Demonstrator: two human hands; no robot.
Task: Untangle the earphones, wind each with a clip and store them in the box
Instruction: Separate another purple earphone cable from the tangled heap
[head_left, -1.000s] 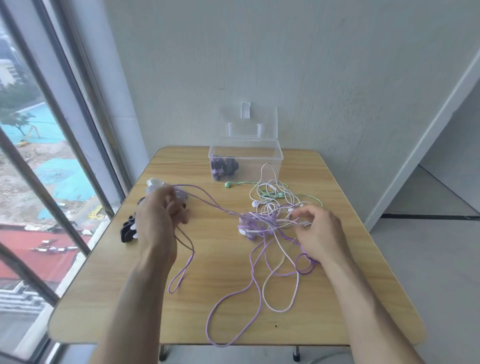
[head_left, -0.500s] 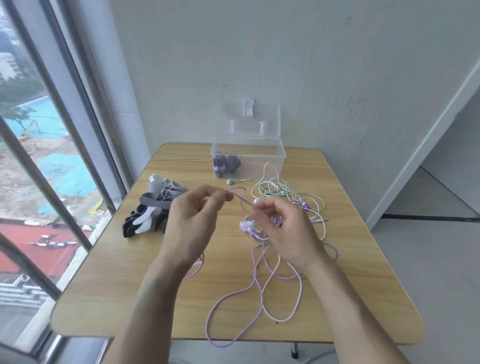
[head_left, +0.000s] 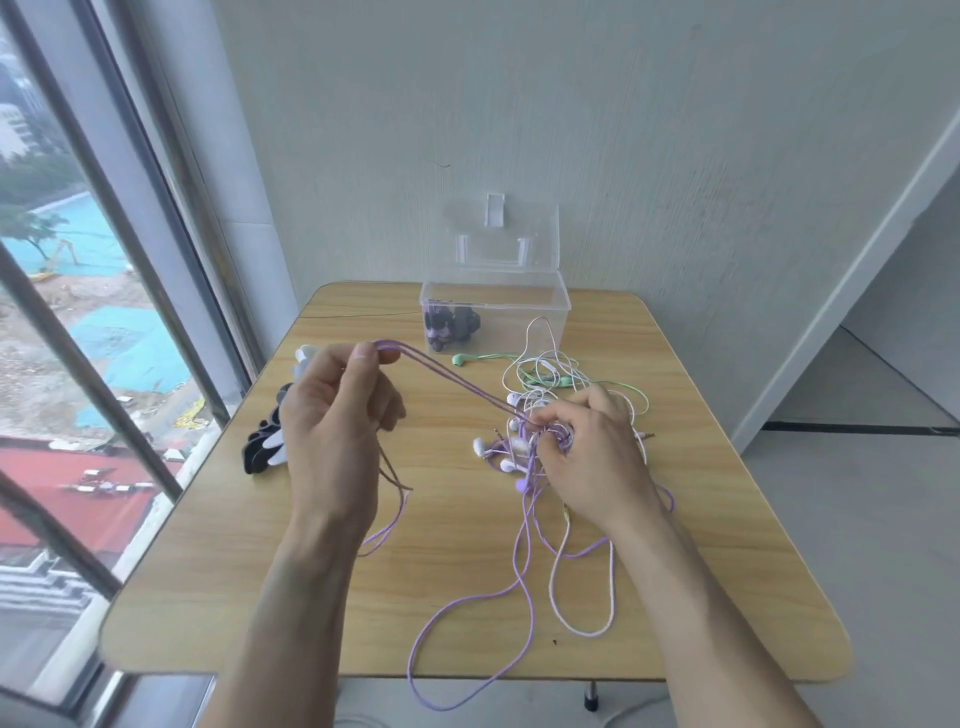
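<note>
Head view, the only camera here:

Left hand: the left hand (head_left: 332, 421) is raised above the table, thumb and forefinger pinching a loop of the purple earphone cord (head_left: 447, 384) right at its bend. The other fingers are curled loosely below.

Purple cord: from that pinch two strands run pretty taut, down and to the right into the tangle. More of it hangs below the left hand, and a long loop trails over the near edge of the table.

Right hand: the right hand (head_left: 592, 457) sits low on the tangle of earphones (head_left: 519, 447), fingers curled in and gripping the knot of purple and white cords. Can't tell exactly which strands it has.

Tangle: middle-right of the wooden table (head_left: 701, 519), a mess of purple, white and green cords with several earbuds poking out on its left side. A white cord (head_left: 558, 597) loops toward the near edge, and the green earphones (head_left: 483, 357) stretch out just in front of the box.

Box: the clear plastic box (head_left: 550, 306) is at the far edge by the wall, lid standing open. One dark wound bundle (head_left: 449, 325) is already inside, at its left end.

Clips: a pile of black, white and grey clips (head_left: 265, 447) lies on the left side of the table, partly hidden behind the left hand.

Window: the window (head_left: 78, 364) runs along the left.
</note>
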